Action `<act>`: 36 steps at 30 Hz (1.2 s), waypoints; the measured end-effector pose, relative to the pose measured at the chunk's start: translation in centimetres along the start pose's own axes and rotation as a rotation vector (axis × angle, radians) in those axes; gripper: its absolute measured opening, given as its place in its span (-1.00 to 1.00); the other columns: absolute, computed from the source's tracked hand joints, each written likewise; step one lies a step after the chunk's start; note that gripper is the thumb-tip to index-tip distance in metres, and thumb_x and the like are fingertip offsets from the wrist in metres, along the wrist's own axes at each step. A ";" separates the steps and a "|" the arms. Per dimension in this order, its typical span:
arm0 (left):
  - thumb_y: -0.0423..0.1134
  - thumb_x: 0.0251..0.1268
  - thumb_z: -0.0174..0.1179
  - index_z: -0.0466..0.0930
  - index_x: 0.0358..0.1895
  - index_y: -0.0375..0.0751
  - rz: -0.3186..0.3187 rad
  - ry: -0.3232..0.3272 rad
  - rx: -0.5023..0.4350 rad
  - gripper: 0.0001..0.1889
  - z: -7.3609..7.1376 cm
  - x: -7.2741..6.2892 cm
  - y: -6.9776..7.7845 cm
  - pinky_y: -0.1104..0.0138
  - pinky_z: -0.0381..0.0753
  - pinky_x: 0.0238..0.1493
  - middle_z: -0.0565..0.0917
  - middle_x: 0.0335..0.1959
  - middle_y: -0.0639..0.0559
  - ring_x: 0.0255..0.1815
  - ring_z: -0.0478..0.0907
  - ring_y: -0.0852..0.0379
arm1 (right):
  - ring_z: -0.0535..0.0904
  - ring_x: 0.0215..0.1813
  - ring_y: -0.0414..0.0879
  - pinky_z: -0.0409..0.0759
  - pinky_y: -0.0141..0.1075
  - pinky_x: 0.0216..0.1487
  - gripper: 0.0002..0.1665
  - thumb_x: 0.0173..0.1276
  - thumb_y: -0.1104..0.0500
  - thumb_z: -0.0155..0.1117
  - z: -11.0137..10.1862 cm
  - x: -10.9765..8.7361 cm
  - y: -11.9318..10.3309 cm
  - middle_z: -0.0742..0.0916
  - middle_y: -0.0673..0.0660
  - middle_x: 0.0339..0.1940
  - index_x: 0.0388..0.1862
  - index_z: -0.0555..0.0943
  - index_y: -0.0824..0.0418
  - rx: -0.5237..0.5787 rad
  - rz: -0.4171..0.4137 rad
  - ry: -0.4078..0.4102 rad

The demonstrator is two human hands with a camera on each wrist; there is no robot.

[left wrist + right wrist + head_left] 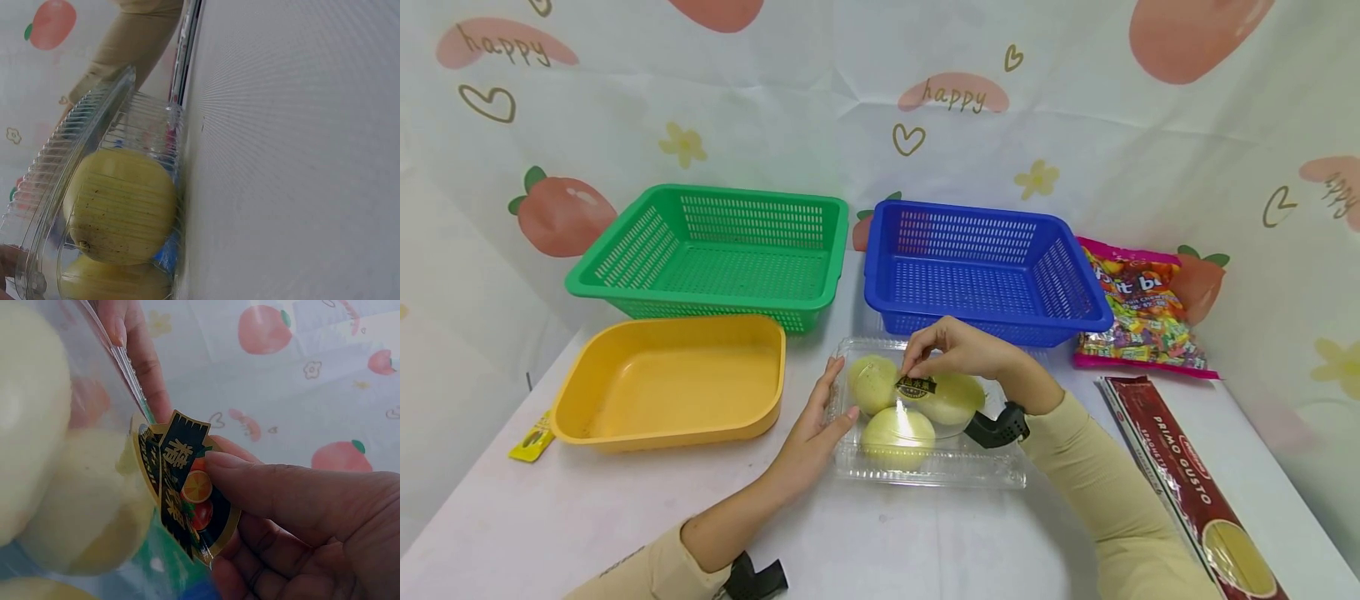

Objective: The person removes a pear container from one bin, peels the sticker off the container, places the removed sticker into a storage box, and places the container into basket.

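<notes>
A clear plastic clamshell box (pixel 970 477) with a ribbed rim lies on the table, its lid down. Inside are pale yellow-green round fruits (pixel 898 440), which look like pears; one fruit (pixel 122 206) shows brown specks close up. My left hand (pixel 808 433) holds the box's left side, thumb over the lid and fingers along the rim. Above the lid, my right hand (pixel 958 350) pinches a black and gold label (pixel 194 487) with printed fruit between thumb and fingers. The label bends away from the plastic at the pinched side; how much still sticks is hard to tell.
Behind the box stand a green basket (pixel 752 302) and a blue basket (pixel 992 321). A yellow tub (pixel 662 392) sits to the left, with a small yellow packet (pixel 533 439) beside it. At right lie a candy bag (pixel 1142 308) and a spaghetti pack (pixel 1187 475).
</notes>
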State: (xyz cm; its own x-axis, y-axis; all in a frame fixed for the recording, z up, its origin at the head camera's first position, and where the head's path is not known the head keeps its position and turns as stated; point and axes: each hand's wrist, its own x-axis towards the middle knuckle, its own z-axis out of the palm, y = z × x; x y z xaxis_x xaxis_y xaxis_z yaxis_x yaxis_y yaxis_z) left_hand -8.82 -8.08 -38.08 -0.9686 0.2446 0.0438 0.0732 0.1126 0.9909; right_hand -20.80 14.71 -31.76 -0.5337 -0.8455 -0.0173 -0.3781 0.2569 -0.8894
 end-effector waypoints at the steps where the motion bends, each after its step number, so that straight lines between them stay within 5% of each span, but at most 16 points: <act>1: -0.26 0.42 -0.06 -0.20 0.49 0.04 -0.001 -0.001 -0.001 -0.31 0.0 0.0 0.0 -0.07 -0.31 0.48 -0.34 0.53 -0.05 0.53 -0.35 -0.12 | 0.56 -0.24 -0.22 0.58 -0.34 -0.08 -0.87 0.22 0.38 0.24 0.0 0.0 0.0 0.72 0.15 -0.32 -0.31 0.65 0.46 0.006 0.002 0.002; 18: -0.25 0.41 -0.05 -0.19 0.49 -0.01 0.003 0.005 0.005 -0.31 0.0 0.0 0.1 -0.08 -0.29 0.48 -0.33 0.53 -0.09 0.53 -0.33 -0.14 | 0.57 -0.25 -0.19 0.51 -0.25 0.05 -0.85 0.21 0.41 0.23 -0.1 -0.2 0.3 0.71 -0.09 -0.39 -0.30 0.63 0.55 0.111 0.045 0.028; 31: -0.27 0.40 -0.05 -0.18 0.49 -0.05 0.016 0.011 0.012 -0.31 0.0 0.0 0.1 -0.07 -0.28 0.48 -0.32 0.53 -0.11 0.53 -0.34 -0.13 | 0.59 -0.21 -0.17 0.48 -0.22 0.06 -0.84 0.20 0.44 0.21 -0.1 -0.4 0.7 0.72 -0.09 -0.39 -0.31 0.61 0.59 0.162 0.031 0.041; 36: -0.27 0.40 -0.05 -0.18 0.49 -0.06 0.019 0.015 0.019 -0.31 0.1 0.0 0.1 -0.08 -0.29 0.48 -0.32 0.53 -0.13 0.53 -0.36 -0.11 | 0.60 -0.20 -0.15 0.51 -0.23 0.04 -0.90 0.19 0.42 0.23 0.0 -0.5 0.9 0.72 -0.05 -0.37 -0.36 0.68 0.40 0.194 0.019 0.052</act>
State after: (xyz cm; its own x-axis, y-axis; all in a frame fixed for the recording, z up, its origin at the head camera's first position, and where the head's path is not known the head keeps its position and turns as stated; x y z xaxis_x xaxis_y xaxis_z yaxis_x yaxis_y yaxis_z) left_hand -8.77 -8.03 -38.02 -0.9706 0.2321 0.0645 0.0959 0.1264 0.9873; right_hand -20.87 15.38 -32.50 -0.5799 -0.8146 -0.0159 -0.2174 0.1735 -0.9605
